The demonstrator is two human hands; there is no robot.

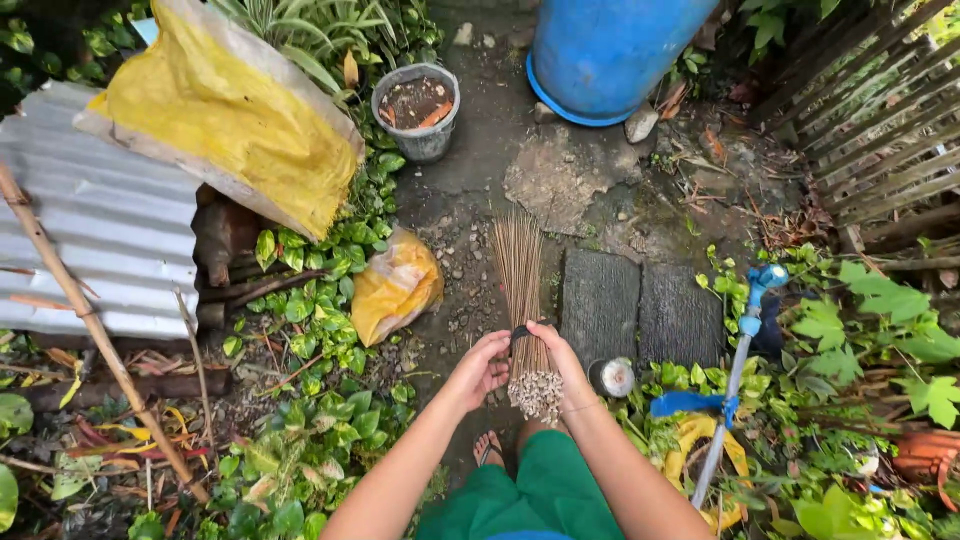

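Head view, looking straight down at a garden path. Both hands meet on a stick broom, a bundle of thin brown ribs. Left hand wraps the bundle from its left side, right hand from the right; both clamped near the cut butt end, where a dark band binds the ribs. Grip there likely keeps the ribs from splaying. Butt end points toward the person, tips fan out away over the bare ground, held low above it, contact unclear. One foot in a sandal shows just below the hands, green shorts at bottom edge.

Around: yellow sack draped over a metal sheet at left, smaller yellow bag by the plants, grey pot and blue barrel at top, two dark slabs right of the broom, blue-fitted pole leaning in the greenery at right, wooden fence at top right.
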